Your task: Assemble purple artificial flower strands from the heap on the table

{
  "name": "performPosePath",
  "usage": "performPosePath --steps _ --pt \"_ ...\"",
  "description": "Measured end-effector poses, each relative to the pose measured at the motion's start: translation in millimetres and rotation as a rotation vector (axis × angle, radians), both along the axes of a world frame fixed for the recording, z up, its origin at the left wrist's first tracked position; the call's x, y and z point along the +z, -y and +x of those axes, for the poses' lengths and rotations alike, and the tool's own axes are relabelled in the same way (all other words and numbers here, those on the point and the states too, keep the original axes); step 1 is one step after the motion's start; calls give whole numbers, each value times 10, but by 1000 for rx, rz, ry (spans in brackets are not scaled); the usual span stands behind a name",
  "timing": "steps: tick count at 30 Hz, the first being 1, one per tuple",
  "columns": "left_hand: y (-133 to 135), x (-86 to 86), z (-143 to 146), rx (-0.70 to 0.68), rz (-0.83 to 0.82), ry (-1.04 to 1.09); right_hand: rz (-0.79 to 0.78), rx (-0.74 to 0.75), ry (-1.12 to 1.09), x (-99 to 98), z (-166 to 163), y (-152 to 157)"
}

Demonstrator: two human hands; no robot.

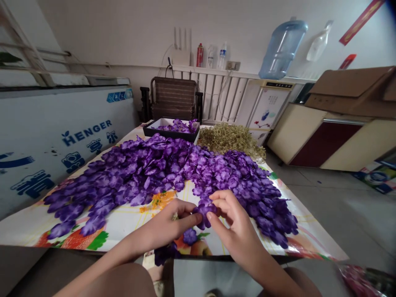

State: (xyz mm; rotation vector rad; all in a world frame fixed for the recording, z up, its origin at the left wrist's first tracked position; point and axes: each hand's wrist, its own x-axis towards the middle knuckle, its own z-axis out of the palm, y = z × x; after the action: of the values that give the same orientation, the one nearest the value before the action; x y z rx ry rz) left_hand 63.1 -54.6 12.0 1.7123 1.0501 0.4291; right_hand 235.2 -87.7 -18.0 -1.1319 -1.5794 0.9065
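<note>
Over the front of the table, my left hand (181, 218) and my right hand (227, 216) meet at one purple artificial flower (204, 212). My left thumb and forefinger pinch its left side, and a small pale greenish bit shows among that hand's fingers. On the right side, my right thumb and fingertips close on the petals. A smaller purple flower (189, 236) lies just below my hands. Behind them spreads a large heap of purple flower pieces (154, 165), with a denser pile (229, 177) to the right. Small orange bits (161, 200) lie left of centre.
A black-rimmed box (171, 128) with purple flowers and a bunch of dry greenish stems (232, 139) stand at the table's back. A white freezer (62, 140) borders the left side. Beyond are a folding chair (175, 97), a water dispenser (269, 103) and a cabinet (297, 132).
</note>
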Motion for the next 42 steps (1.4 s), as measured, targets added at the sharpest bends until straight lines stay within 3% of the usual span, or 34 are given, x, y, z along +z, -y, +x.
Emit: performPosePath --steps 13,16,21,26,36,42 --pt "-22 -38 -1 -34 61 19 -44 9 -27 -6 -12 -14" --pt "-48 -67 -98 87 44 53 -67 28 7 -37 27 -62" --pt "-199 -182 -499 454 17 283 -30 28 291 -315 39 -251" --pt "-224 -241 -793 595 27 339 -37 85 439 -547 -109 -459" --pt "-144 -443 -998 611 -18 297 -85 205 749 -717 -391 -951" --pt "-93 -399 -1030 591 -24 293 -128 213 635 -787 -413 -994"
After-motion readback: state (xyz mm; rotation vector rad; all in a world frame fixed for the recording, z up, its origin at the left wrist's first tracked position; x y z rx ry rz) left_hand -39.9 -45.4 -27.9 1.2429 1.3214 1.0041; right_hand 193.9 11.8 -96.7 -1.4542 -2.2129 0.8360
